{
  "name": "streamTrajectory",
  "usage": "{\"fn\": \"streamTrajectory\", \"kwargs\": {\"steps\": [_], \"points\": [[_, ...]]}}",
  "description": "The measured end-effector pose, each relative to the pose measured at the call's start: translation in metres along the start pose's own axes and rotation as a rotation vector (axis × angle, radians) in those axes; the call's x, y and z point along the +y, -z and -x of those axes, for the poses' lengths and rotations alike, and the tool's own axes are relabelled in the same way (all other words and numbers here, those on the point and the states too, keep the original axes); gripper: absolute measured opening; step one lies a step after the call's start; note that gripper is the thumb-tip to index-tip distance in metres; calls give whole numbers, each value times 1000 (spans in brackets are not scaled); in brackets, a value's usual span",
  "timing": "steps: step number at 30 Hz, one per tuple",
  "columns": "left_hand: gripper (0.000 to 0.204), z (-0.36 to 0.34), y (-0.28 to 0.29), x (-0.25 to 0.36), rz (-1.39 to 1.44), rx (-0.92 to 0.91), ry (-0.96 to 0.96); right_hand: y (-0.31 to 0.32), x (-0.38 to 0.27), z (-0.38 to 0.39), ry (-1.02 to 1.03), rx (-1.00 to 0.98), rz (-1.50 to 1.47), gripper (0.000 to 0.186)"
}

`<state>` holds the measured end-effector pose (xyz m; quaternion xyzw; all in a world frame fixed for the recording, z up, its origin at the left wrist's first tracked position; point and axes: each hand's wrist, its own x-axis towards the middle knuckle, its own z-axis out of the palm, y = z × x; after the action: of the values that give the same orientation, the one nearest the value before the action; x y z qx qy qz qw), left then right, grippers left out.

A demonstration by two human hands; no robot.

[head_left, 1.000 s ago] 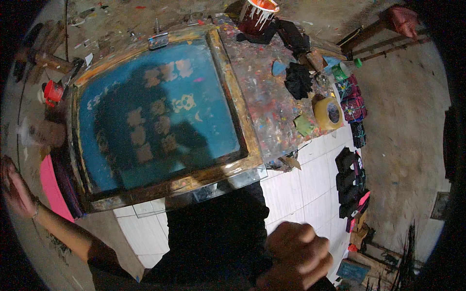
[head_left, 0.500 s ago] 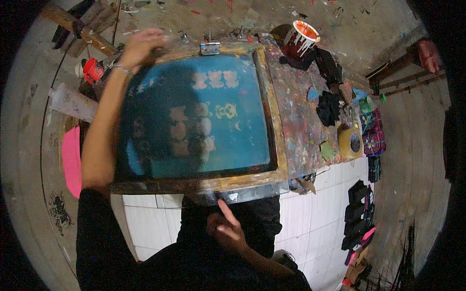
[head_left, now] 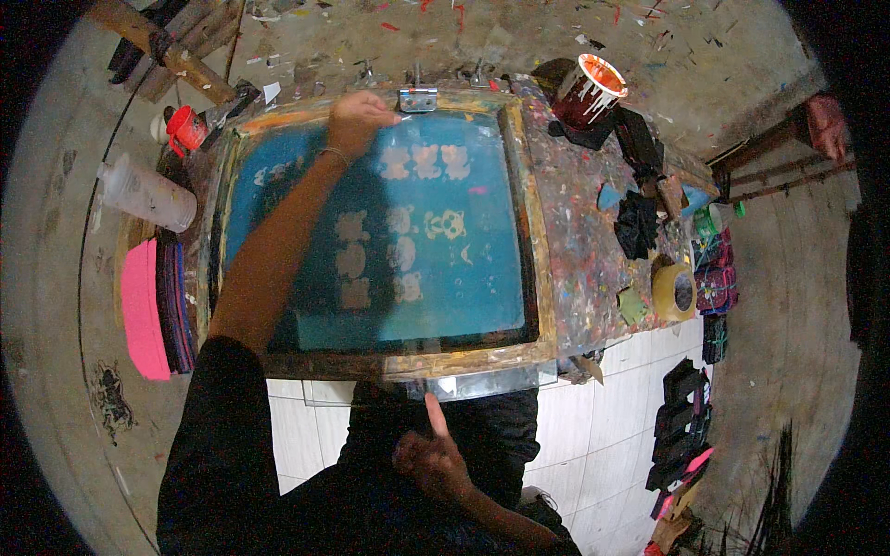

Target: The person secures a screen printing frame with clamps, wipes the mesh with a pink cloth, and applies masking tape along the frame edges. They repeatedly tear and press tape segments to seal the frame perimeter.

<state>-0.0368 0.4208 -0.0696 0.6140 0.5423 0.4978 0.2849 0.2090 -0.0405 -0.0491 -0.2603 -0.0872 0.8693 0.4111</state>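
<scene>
Head view: I observe the left hand (head_left: 360, 122), fingers together, over the far side of the blue screen (head_left: 464, 301). A metal hinge (head_left: 418, 100) sits just right of these fingertips. On the right hand (head_left: 434, 461), the index finger extends toward the glass sheet (head_left: 505, 381); other fingers are curled. I cannot tell whether either grips anything.

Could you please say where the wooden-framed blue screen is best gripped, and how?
I would probably grip the wooden-framed blue screen by its near rail, coming from the near side: that bar is long and uncovered, while a metal clamp sits at the far edge. Hold the wood itself, as a clear sheet juts out beyond it.
</scene>
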Motion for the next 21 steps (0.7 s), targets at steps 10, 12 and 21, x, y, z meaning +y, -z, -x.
{"fn": "streamTrajectory", "kwargs": {"steps": [10, 12, 21], "points": [[26, 3, -16, -25, -290, 131, -196, -19, -12, -22, 50, -53, -59, 101], [26, 3, -18, -32, -320, 139, -201, -23, -14, -22, 31, -41, -76, 101], [27, 2, -25, -35, -267, 114, -61, -24, -8, -27, 35, -70, -103, 101]]}}
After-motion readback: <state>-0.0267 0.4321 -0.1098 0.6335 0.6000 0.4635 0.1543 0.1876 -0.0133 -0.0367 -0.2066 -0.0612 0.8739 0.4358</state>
